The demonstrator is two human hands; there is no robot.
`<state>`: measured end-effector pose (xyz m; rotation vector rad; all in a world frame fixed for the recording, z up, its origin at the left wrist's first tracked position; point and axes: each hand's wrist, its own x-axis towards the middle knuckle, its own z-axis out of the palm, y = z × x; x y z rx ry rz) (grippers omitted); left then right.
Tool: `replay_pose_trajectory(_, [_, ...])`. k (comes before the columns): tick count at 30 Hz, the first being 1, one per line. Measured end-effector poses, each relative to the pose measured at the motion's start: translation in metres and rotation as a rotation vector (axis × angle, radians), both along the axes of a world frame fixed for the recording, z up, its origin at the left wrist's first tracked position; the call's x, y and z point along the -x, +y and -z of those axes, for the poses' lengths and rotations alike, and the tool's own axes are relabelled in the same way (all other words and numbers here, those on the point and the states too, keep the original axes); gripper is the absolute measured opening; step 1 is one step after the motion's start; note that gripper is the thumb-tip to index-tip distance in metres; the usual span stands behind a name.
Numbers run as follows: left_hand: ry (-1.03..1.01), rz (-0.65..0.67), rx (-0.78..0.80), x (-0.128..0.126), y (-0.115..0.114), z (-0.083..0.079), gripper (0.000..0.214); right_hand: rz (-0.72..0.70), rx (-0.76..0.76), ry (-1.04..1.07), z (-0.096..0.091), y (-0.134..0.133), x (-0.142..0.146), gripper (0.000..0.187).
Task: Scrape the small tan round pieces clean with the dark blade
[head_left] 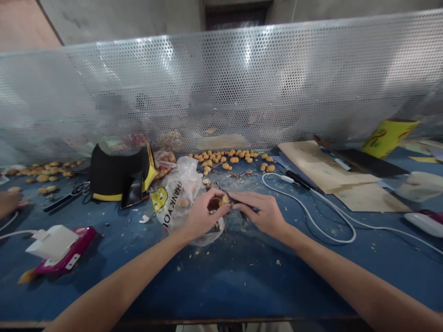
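Observation:
In the middle of the table, my left hand (204, 211) pinches a small round yellow-brown fruit that looks like a longan (224, 199) between thumb and fingers. My right hand (261, 210) meets it from the other side, its fingertips closed at the fruit. Something dark shows between the right fingers; I cannot make out what. Under and beside my left hand lies a clear plastic bag (187, 177) printed "THANK YOU", with pale bits inside. Behind my hands, several more longans (234, 160) are spread along the back, with a few twigs (245, 174).
A perforated metal panel (242, 87) closes the back. Left are a black box-like holder (117, 173), scissors (69, 196), a white charger (53, 242) on a purple power strip (83, 244), and another person's hand (9, 204). Right are a looped white cable (311, 219), cardboard (321, 166) and a yellow container (389, 137).

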<state>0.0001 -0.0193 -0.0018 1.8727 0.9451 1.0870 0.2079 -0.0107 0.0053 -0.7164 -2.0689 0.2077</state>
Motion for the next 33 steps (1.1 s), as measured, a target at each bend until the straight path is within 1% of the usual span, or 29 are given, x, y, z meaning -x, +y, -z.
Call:
replay_pose_trajectory(2, [0.023,-0.028,-0.03,-0.001,-0.004,-0.004,0.029,0.033,0.081,0.065,-0.002,-0.004,0.002,0.028])
replay_pose_trajectory(3, [0.062,-0.045,-0.073,0.0,-0.005,-0.005,0.029,0.037,0.116,0.089,-0.002,-0.007,0.004,0.028])
replay_pose_trajectory(6, [0.231,-0.119,-0.262,0.006,-0.006,-0.004,0.028,0.01,0.182,0.145,-0.005,-0.013,0.009,0.028])
replay_pose_trajectory(8, [0.301,-0.161,-0.361,0.008,-0.006,0.001,0.031,-0.01,0.192,0.175,-0.007,-0.018,0.014,0.028])
replay_pose_trajectory(11, [0.353,-0.234,-0.52,0.009,-0.008,0.006,0.036,-0.029,0.16,0.177,-0.009,-0.025,0.018,0.032])
replay_pose_trajectory(13, [0.378,-0.261,-0.593,0.008,-0.011,0.005,0.035,-0.046,0.149,0.163,-0.01,-0.027,0.019,0.036])
replay_pose_trajectory(15, [0.4,-0.271,-0.653,0.006,-0.014,-0.001,0.03,-0.054,0.166,0.169,-0.01,-0.028,0.019,0.038])
replay_pose_trajectory(18, [0.465,-0.256,-0.628,0.004,-0.019,-0.012,0.019,-0.049,0.216,0.189,-0.007,-0.026,0.018,0.036])
replay_pose_trajectory(21, [0.483,-0.228,-0.591,0.002,-0.024,-0.019,0.015,-0.047,0.226,0.181,-0.005,-0.026,0.018,0.037])
replay_pose_trajectory(23, [0.438,-0.247,-0.517,-0.001,-0.027,-0.019,0.016,-0.04,0.195,0.17,-0.004,-0.025,0.017,0.039])
replay_pose_trajectory(25, [0.365,-0.275,-0.409,-0.003,-0.03,-0.017,0.016,-0.027,0.137,0.16,-0.003,-0.025,0.016,0.042])
replay_pose_trajectory(27, [0.302,-0.263,-0.328,-0.005,-0.032,-0.013,0.015,-0.025,0.062,0.146,-0.002,-0.025,0.015,0.045])
replay_pose_trajectory(28, [0.293,-0.25,-0.314,-0.005,-0.031,-0.012,0.014,-0.029,0.033,0.138,-0.002,-0.025,0.015,0.045])
replay_pose_trajectory(30, [0.341,-0.231,-0.368,-0.002,-0.028,-0.01,0.017,-0.036,0.031,0.136,-0.003,-0.025,0.014,0.043])
replay_pose_trajectory(32, [0.44,-0.227,-0.483,0.002,-0.024,-0.011,0.02,-0.026,0.112,0.157,-0.005,-0.026,0.016,0.039])
replay_pose_trajectory(33, [0.481,-0.23,-0.506,0.003,-0.022,-0.012,0.022,-0.014,0.169,0.172,-0.006,-0.027,0.017,0.037])
